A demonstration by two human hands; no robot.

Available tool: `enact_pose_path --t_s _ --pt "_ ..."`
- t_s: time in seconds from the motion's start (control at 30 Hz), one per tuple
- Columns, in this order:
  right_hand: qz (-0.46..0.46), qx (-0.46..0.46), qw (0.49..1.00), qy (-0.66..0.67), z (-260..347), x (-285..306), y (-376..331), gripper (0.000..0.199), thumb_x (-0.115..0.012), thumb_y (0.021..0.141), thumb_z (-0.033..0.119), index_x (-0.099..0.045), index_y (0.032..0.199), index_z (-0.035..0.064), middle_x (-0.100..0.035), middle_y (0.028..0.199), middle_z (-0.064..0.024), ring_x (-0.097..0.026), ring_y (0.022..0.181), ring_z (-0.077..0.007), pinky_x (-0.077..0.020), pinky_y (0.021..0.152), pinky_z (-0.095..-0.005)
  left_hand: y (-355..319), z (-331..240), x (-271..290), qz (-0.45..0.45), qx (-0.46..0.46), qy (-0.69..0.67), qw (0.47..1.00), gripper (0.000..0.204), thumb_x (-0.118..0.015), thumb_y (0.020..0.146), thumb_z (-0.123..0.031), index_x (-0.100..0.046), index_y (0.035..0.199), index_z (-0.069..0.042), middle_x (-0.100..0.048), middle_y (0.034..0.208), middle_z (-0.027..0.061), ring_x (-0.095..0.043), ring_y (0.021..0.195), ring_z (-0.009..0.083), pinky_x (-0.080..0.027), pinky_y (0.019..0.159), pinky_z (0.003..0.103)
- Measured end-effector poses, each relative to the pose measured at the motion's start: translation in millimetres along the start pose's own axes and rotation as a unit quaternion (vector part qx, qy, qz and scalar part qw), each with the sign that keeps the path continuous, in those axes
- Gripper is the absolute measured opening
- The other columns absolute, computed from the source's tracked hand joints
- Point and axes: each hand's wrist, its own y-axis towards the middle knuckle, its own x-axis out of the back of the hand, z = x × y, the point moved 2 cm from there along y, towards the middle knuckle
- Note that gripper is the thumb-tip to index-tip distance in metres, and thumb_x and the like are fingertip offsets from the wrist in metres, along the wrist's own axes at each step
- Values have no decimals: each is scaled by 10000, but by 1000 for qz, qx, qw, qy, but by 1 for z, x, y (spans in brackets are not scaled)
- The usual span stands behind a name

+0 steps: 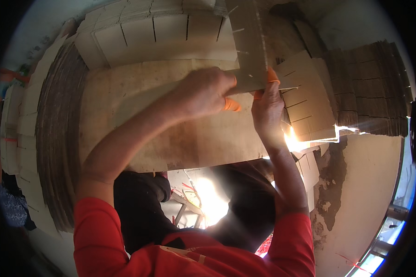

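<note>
Two slotted cardboard strips cross above the work board. One long strip [248,37] rises toward the far edge, with short slits along its left side. A second, lower strip [252,82] runs crosswise beneath it. My left hand [208,90] is closed on the lower strip's left part, its orange-covered thumb pointing right. My right hand [269,108] pinches the strips where they meet, with orange covers on thumb and finger. Exactly how the slits engage is hidden by the fingers.
A pale wooden board [185,143] lies under my hands. Slotted cardboard is stacked along the far side [157,37], in a tall left stack [62,129] and a right stack [372,87]. Loose slotted sheets [307,99] lie beside my right hand. Bright light falls near my right wrist.
</note>
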Motion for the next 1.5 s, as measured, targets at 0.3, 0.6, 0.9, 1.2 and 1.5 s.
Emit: enact_pose_path --t_s 0.3,0.6,0.9,1.2,1.5 --pt "-96 138 985 -36 29 11 5 532 -458 867 -104 -280 1365 -47 -544 1133 -178 -602 902 -243 -500 780 -275 76 142 23 -181 47 335 923 485 -749 690 -131 -523 1101 -10 -563 1034 118 -499 1018 281 -402 849 383" --pt "-169 132 976 -48 29 12 4 583 -531 814 -138 -344 1357 -33 -581 1100 -146 -605 912 -210 -492 786 -268 75 160 15 -168 22 353 920 362 -596 662 17 -574 1020 -36 -574 995 122 -515 998 283 -394 856 391" --pt "-127 91 987 41 34 19 4 573 -524 862 -72 -307 1391 -38 -549 1192 -124 -572 994 -182 -464 837 -270 49 122 13 -173 -79 298 936 212 -538 723 1 -631 897 -75 -623 726 94 -624 751 255 -511 625 375" --pt "-26 -40 920 389 32 17 1 572 -313 1006 371 -222 1438 6 -415 1367 -68 -418 1221 -170 -287 1063 -341 43 115 9 -195 -33 220 955 231 -562 659 65 -600 860 -41 -614 732 103 -613 697 284 -499 589 392" --pt "-6 -94 914 394 32 16 1 530 -307 1016 322 -237 1430 -1 -457 1327 -87 -440 1199 -160 -325 1032 -281 35 83 11 -244 -84 132 957 149 -546 658 82 -535 769 -16 -577 687 112 -587 648 293 -463 558 399"
